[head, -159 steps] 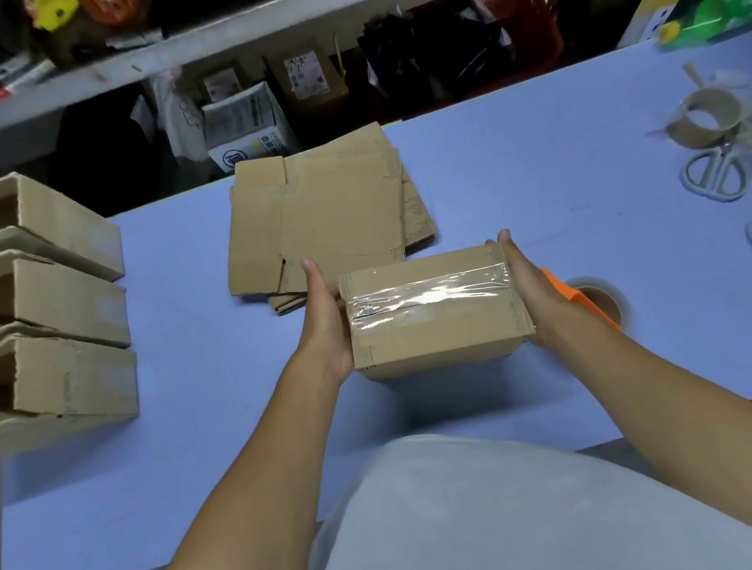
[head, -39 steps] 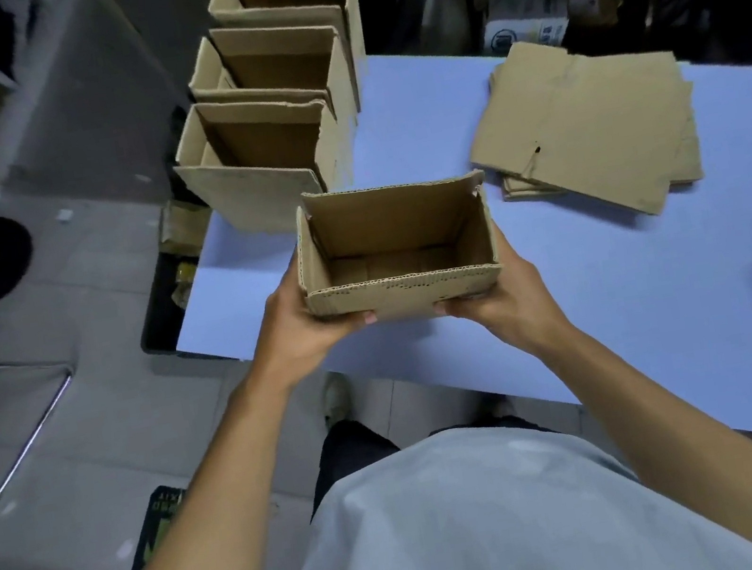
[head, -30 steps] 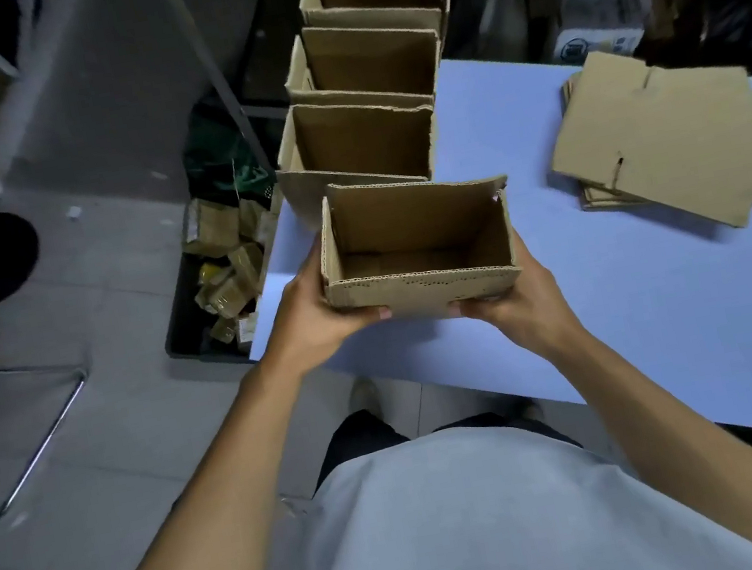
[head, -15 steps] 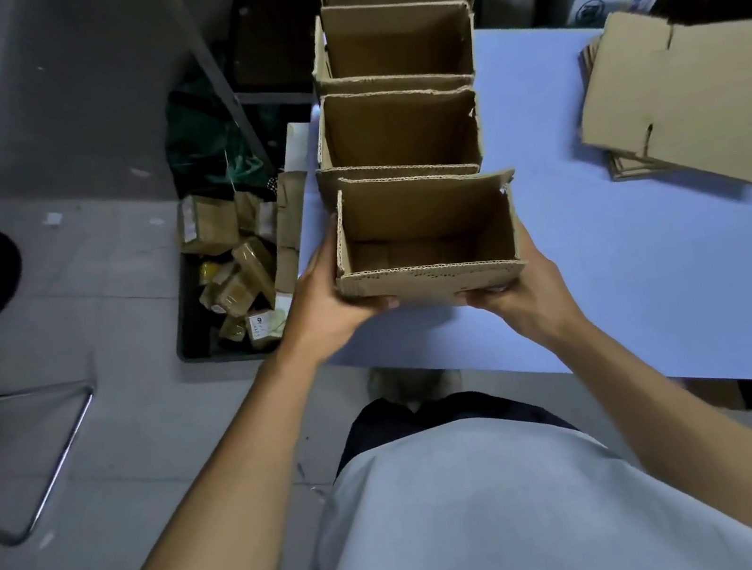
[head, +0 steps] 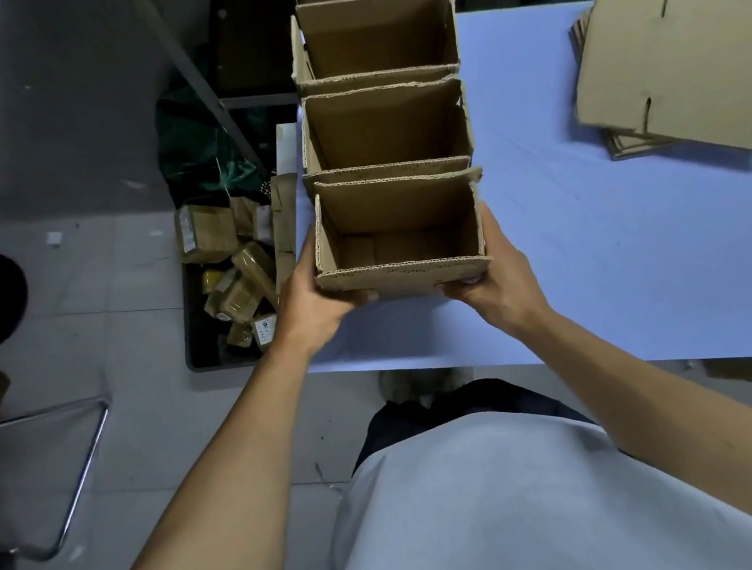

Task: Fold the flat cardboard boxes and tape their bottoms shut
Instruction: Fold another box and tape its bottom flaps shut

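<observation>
Open box held at the near end of a row on the table

Left hand [head: 311, 298] and right hand [head: 494, 275] grip the folded box [head: 398, 236], fingers curled under its near corners; it is empty, touching three open boxes [head: 387, 126] behind. A floor bin [head: 197, 359] holds small packages.

Dim, cool indoor light around me, brightest on the pale blue tabletop [head: 632, 252], soft shadow under the open brown cardboard box [head: 400, 250] I hold, floor and far shelves sunk in gloom, wide-angle bending at the edges, corners smeared and soft, my forearms slightly blurred
</observation>
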